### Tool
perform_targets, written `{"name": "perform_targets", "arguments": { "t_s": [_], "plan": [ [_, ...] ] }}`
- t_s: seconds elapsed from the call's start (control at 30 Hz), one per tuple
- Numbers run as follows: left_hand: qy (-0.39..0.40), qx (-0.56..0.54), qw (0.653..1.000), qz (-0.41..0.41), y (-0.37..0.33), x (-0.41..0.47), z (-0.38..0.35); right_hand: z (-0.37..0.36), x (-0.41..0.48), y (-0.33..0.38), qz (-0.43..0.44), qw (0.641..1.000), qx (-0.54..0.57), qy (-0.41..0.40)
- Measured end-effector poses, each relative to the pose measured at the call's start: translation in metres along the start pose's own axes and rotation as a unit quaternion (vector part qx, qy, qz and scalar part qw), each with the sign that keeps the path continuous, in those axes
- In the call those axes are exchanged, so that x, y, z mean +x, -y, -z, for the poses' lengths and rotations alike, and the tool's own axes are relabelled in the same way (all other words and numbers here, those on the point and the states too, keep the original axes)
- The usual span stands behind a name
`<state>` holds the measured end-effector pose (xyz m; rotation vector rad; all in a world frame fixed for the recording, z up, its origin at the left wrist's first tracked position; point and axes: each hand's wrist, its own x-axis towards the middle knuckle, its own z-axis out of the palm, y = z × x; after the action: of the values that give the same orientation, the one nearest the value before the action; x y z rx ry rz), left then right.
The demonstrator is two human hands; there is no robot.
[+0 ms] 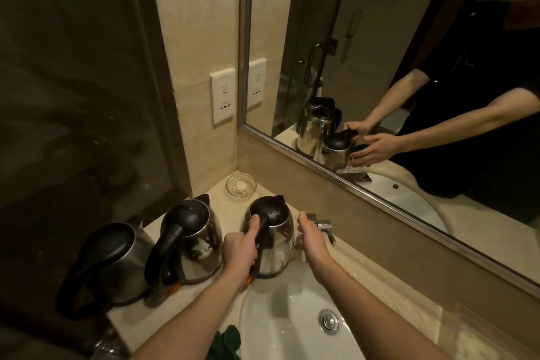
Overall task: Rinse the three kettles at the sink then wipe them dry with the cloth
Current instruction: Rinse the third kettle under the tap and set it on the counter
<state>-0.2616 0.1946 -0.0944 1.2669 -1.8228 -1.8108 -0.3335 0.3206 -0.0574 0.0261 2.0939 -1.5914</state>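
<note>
Three steel kettles with black lids and handles stand along the counter left of the white sink (263, 313). My left hand (241, 245) grips the black handle of the right kettle (276, 242), which stands upright at the sink's rim. My right hand (311, 235) rests against that kettle's right side, just in front of the chrome tap (323, 223). The middle kettle (194, 242) and the left kettle (114, 260) stand untouched. A dark green cloth (226, 342) lies on the counter at the sink's near left edge.
A small glass dish (241, 184) sits in the counter corner behind the kettles. A large mirror (380, 67) runs along the back wall. A wall socket (223, 96) is above the counter. The sink drain (329, 321) is shut. A dark glass panel bounds the left.
</note>
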Motion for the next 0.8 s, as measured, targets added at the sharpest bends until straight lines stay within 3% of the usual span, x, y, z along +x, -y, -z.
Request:
{"name": "perform_targets", "arguments": {
  "t_s": [0.4, 0.8],
  "plan": [
    [0.056, -0.006, 0.998, 0.029, 0.031, -0.087, 0.049, 0.006, -0.073, -0.029, 0.016, 1.0, 0.005, 0.007],
    [0.11, 0.012, 0.994, 0.013, 0.057, -0.137, 0.044, 0.033, -0.121, -0.062, 0.015, 1.0, 0.004, -0.012]
  ]
}}
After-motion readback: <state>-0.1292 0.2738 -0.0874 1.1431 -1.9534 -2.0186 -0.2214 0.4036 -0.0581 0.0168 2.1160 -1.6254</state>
